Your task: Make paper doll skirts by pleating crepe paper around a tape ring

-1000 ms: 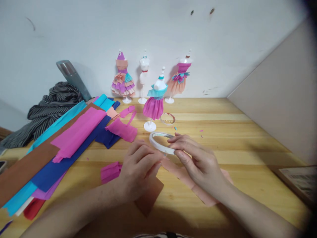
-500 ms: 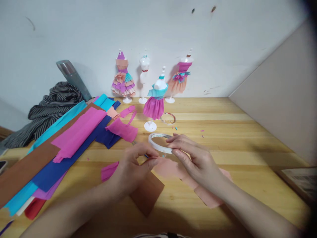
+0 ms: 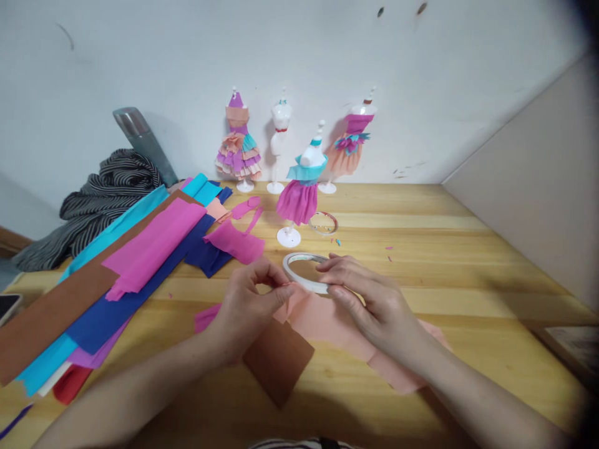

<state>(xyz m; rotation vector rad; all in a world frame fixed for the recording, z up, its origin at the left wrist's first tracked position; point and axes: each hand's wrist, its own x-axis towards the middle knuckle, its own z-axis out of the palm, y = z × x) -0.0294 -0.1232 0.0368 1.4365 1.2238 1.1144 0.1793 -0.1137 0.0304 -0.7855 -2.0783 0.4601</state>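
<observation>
Between thumb and forefinger, my left hand (image 3: 255, 305) pinches the end of a peach crepe paper strip (image 3: 322, 321). The strip stretches right across the table and passes under my right hand (image 3: 369, 305). That hand has its thumb and fingers closed on the right side of a roll of white tape (image 3: 299, 280), which is tilted over the strip. Whether tape runs between the two hands is too small to make out. Below my left hand lies a brown paper piece (image 3: 279, 362), and a magenta scrap (image 3: 206, 318) shows beside the wrist.
Several small dress-form stands (image 3: 299, 193) are at the back, most dressed in paper. A tape ring (image 3: 324, 222) lies behind the roll. At left are stacked crepe paper sheets (image 3: 154, 243), a striped cloth (image 3: 112, 187), a grey bottle (image 3: 143, 143) and a phone (image 3: 9, 305).
My left hand has drawn the peach strip's end slightly up and left, so more of the strip shows. The whole view has shifted a little; my right hand stays on the tape roll.
</observation>
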